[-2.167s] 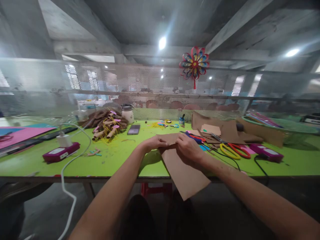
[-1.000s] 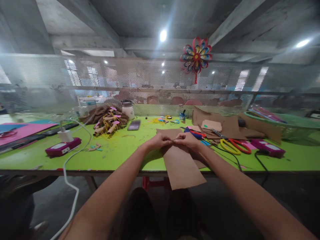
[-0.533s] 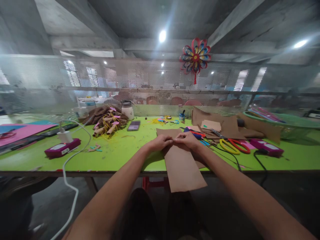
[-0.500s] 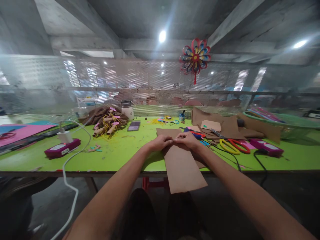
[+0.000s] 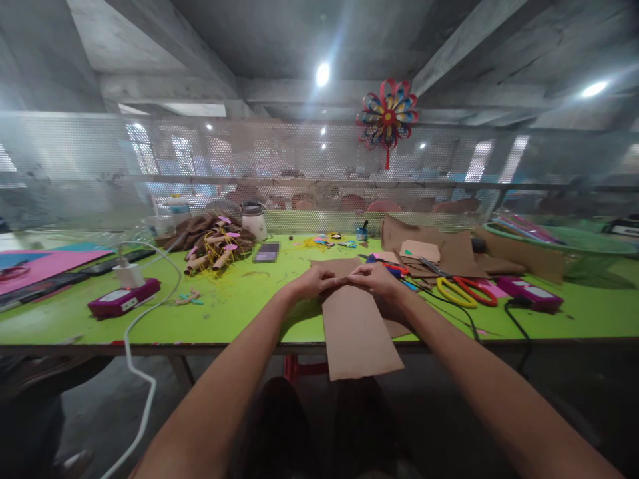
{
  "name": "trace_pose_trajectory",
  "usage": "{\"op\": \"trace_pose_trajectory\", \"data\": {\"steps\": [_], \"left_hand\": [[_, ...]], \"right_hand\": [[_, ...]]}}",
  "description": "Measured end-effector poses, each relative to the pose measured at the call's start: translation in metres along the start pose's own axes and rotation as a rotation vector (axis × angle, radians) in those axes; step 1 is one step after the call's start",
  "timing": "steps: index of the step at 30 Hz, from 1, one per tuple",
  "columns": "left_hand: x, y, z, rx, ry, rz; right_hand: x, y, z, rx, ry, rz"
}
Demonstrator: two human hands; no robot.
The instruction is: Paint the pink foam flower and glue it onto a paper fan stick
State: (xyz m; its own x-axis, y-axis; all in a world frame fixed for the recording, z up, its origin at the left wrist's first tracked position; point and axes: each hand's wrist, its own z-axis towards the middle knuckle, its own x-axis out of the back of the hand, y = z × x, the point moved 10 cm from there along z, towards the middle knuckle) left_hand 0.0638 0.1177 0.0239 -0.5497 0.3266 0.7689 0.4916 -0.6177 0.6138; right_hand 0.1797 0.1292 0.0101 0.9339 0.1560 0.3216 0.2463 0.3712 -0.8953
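Both hands pinch the far end of a strip of brown paper, whose near end hangs past the table's front edge. My left hand grips its left side, and my right hand grips the right side close by, fingertips almost meeting. A thin rolled or folded edge shows between the fingers. Under the hands lies more brown paper, partly hidden. To the right of my right hand lie scissors with yellow and red handles.
Brown card sheets lie behind the scissors, near a green basket. Purple power strips sit at both sides. Paper rolls with yellow strands, a lidded jar and a glue pot stand farther back on the green table.
The hanging near end of the brown paper has shifted slightly left and up. Both hands keep their pinch at its far end, where the edge now looks more curled.
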Motion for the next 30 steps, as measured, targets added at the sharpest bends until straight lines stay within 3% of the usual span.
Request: {"op": "trace_pose_trajectory", "data": {"steps": [7,15,22,30], "left_hand": [[0.005,-0.004,-0.001,0.046,0.010,0.023],[0.006,-0.012,0.004,-0.002,0.019,-0.011],[0.008,-0.009,0.001,0.018,0.052,-0.082],[0.000,-0.005,-0.003,0.005,-0.060,-0.120]], "right_hand": [[0.013,0.013,0.002,-0.057,0.115,0.140],[0.000,0.018,-0.004,-0.197,0.047,0.430],[0.003,0.022,-0.003,-0.211,0.060,0.454],[0.006,0.023,-0.002,-0.233,0.068,0.478]]}}
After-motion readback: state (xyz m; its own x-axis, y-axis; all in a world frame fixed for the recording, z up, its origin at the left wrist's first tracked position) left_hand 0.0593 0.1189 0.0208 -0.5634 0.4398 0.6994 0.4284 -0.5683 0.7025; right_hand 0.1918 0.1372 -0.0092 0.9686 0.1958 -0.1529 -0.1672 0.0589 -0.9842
